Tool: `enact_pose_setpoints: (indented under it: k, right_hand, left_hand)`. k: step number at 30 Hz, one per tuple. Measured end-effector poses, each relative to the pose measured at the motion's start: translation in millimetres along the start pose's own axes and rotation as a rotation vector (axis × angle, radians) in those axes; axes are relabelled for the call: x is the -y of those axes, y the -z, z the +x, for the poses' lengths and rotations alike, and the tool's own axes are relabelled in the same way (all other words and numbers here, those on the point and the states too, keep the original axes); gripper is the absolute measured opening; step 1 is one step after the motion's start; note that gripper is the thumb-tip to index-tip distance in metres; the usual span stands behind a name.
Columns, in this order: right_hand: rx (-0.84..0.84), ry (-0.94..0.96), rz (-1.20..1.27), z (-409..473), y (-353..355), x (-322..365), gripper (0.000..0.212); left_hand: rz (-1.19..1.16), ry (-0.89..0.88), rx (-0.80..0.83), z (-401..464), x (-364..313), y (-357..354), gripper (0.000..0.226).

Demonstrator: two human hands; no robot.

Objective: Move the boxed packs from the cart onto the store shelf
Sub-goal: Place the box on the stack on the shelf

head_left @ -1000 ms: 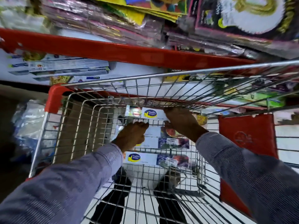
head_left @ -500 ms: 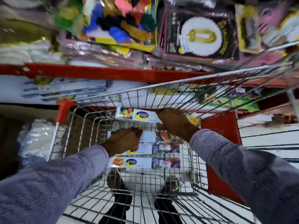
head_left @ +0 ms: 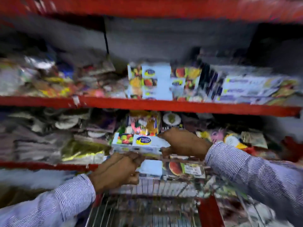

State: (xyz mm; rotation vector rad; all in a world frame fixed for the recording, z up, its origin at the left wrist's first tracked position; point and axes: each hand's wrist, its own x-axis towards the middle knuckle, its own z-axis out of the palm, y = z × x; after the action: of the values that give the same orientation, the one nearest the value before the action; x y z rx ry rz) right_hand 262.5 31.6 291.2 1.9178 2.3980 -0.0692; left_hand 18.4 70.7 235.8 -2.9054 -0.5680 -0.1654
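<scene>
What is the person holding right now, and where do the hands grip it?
A long white boxed pack. The right hand grips its right end; the left hand supports it from beneath, near the middle.

— Carrying the goods? Red store shelf [head_left: 164,105], edge running nine to three o'clock.
— On it? Blurred boxed packs [head_left: 157,82] at twelve, more long boxes [head_left: 250,89] toward two, glossy packets [head_left: 49,82] toward ten.
</scene>
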Motion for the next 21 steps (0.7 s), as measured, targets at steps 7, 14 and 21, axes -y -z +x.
enact_pose_setpoints:
  k: [7,14,21]
  right_hand:
    - [-0.167,-0.047,-0.049,12,121,-17,0.054]
    - [-0.250,-0.085,-0.086,70,156,-55,0.042]
    - [-0.228,-0.187,-0.159,134,139,-85,0.041]
  left_hand:
    - [-0.030,0.078,-0.160,42,45,111,0.069]
    - [-0.025,0.112,-0.175,85,82,144,0.066]
    - [-0.027,0.138,-0.152,116,106,132,0.063]
